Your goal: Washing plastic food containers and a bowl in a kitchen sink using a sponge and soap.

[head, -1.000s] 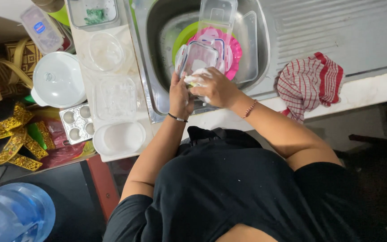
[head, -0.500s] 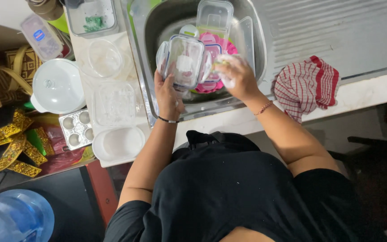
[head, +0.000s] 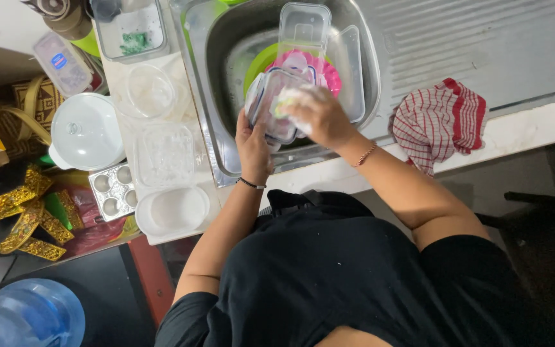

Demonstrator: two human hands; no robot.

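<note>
While clear plastic tubs (head: 165,154) and a white lidded pot (head: 87,132) crowd the worktop (head: 521,132) left of the steel sink (head: 216,83), a red checked cloth (head: 441,119) lies crumpled to its right. Over the basin, the left hand (head: 254,149) has its grip closed on the edge of a clear, square-cornered container (head: 271,106), tilted above pink and green plates; the right hand (head: 319,117) presses a soapy sponge (head: 290,99) against it, fingers curled shut around the sponge

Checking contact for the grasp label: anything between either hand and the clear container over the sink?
Nothing visible at the left hand: it grips the clear container directly. The right hand presses a soapy sponge against it, so the sponge sits between.
</note>
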